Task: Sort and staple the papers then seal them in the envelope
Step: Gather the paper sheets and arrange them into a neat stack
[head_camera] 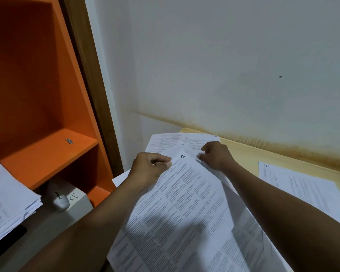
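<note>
Head view, contents by size: white wall, stained brown along its foot, behind everything. Orange shelf unit at your left. Top sheet, densely printed and hand-marked at its upper corner, slanting across the lower centre over further sheets at the left end of the wooden desk. Paper stack at far left, edges fanned. Sheet marked 4, flat on the desk at your right, apart from the rest. Sheet marked 3, beneath the top sheet, jutting past the desk's far left corner. Your left hand: fingers curled, thumb and forefinger pinching the top sheet's upper left edge. Your right hand: fingers curled, pinching paper near the upper right corner; which sheet, you cannot tell. Grey stapler, lying on a white box below the shelf. Small metal piece on the orange shelf board.
</note>
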{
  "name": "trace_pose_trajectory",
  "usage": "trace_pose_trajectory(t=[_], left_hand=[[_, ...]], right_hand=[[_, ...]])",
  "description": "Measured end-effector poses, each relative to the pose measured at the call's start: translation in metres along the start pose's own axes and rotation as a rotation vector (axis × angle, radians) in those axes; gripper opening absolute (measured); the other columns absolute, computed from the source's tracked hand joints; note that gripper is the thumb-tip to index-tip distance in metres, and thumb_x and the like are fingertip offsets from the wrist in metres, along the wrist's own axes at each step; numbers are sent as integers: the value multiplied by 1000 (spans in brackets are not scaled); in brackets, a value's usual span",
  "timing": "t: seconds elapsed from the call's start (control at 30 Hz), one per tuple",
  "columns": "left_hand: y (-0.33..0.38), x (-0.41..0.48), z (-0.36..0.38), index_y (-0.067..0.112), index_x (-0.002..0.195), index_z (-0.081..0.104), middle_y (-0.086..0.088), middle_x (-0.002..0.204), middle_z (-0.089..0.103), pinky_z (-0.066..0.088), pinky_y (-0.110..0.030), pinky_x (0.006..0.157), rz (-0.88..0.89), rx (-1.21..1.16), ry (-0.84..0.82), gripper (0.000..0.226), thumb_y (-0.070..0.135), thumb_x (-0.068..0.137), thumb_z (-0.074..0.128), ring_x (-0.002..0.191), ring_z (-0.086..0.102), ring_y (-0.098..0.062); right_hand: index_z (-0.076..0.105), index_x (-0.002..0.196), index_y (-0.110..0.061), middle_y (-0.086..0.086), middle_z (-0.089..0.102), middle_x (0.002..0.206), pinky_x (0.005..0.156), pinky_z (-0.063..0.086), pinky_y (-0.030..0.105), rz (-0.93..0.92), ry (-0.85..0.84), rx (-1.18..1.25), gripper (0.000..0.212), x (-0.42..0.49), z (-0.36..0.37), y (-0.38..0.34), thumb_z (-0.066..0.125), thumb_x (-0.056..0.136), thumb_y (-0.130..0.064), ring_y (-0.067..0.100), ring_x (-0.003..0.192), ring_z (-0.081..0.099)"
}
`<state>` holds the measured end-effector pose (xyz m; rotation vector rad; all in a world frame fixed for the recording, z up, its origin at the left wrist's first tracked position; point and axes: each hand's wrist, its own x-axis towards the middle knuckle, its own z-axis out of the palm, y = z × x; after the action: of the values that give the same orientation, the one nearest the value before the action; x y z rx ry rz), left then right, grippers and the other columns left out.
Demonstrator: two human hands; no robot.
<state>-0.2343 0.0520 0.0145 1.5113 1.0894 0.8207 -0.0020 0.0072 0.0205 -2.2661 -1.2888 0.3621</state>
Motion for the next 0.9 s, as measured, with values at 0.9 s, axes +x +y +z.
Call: trace_pose_trajectory(t=[0.9], left_hand=[[-12, 30, -32, 2, 101, 78, -6, 93, 82, 58, -13, 73, -184, -112, -311, 17, -5, 85, 77, 86, 78, -10]], right_hand=[[59, 132, -26, -3, 69, 128, 96, 41, 38, -3, 156, -114, 53, -5, 42, 8, 74, 85, -45, 26, 123, 57]])
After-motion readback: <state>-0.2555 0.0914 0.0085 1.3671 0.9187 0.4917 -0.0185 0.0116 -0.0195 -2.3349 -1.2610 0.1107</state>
